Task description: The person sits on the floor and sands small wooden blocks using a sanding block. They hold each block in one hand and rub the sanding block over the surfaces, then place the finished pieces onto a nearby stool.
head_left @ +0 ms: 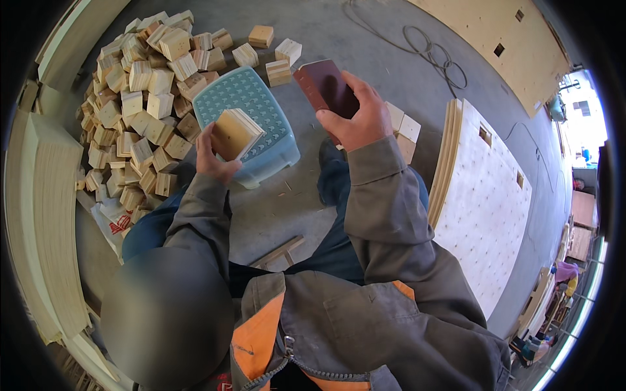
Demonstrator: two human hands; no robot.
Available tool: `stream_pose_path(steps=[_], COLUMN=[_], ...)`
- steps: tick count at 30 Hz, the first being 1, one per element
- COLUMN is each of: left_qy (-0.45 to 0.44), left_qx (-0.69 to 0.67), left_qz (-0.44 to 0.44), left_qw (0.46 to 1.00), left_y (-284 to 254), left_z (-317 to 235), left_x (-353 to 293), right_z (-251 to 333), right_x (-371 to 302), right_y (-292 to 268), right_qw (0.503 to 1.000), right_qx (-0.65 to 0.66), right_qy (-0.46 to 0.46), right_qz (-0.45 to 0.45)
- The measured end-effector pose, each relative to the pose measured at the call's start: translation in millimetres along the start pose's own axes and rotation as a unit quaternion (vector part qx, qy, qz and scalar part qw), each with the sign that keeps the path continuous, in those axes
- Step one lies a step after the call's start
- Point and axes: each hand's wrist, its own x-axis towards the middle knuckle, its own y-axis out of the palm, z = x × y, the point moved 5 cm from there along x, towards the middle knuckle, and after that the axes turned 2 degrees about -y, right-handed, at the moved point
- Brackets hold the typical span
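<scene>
My left hand (212, 156) is closed round a plywood block (236, 135), its layered edge facing right. That block is over a light-blue plastic stool (251, 92) with a bumpy top. Farther right, my right hand (358, 112) grips a flat, dark-red rectangular block (328, 88), raised off the floor. It resembles a sanding block, though its exact kind is unclear. The two held pieces are apart from each other. My right fingers partly cover the red one.
A big heap of plywood blocks (147, 94) lies left of the stool, with several strays behind it. Pale blocks (405, 130) stand beyond my right wrist. Stacked plywood panels (486, 195) lie at right, thick boards (49, 215) at left. A cable (427, 55) coils on the floor (313, 29).
</scene>
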Motion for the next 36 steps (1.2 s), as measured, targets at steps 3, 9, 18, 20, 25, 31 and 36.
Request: stream_pose_path(steps=[3, 9, 18, 20, 25, 31, 36], left_qy=[-0.013, 0.012, -0.052, -0.033, 0.039, -0.041, -0.039], left_qx=[0.037, 0.188, 0.154, 0.091, -0.028, -0.197, -0.239], left_qz=[-0.013, -0.041, -0.069, -0.041, -0.019, 0.014, 0.021], left_qw=[0.999, 0.981, 0.984, 0.994, 0.999, 0.979, 0.97], left_y=[-9.6, -18.6, -22.3, -15.4, 14.2, 44.5, 46.3], left_z=[17.0, 13.7, -10.7, -2.8, 7.7, 24.0, 11.1], left_x=[-2.8, -15.3, -25.1, -22.0, -18.6, -13.3, -9.4], right_z=[1.8, 1.6, 7.8, 8.8, 15.1, 24.7, 41.2], right_x=[0.5, -2.0, -11.0, -14.1, -27.6, -49.6, -57.9], right_y=[2.2, 8.9, 22.9, 28.3, 57.4, 98.7, 119.2], right_qw=[1.0, 1.0, 0.997, 0.996, 0.989, 0.976, 0.962], right_qx=[0.007, 0.006, -0.034, -0.043, -0.023, -0.078, -0.135], right_qy=[0.004, -0.008, -0.046, -0.052, -0.091, -0.121, -0.136], right_qz=[0.006, 0.016, 0.044, 0.056, 0.114, 0.165, 0.194])
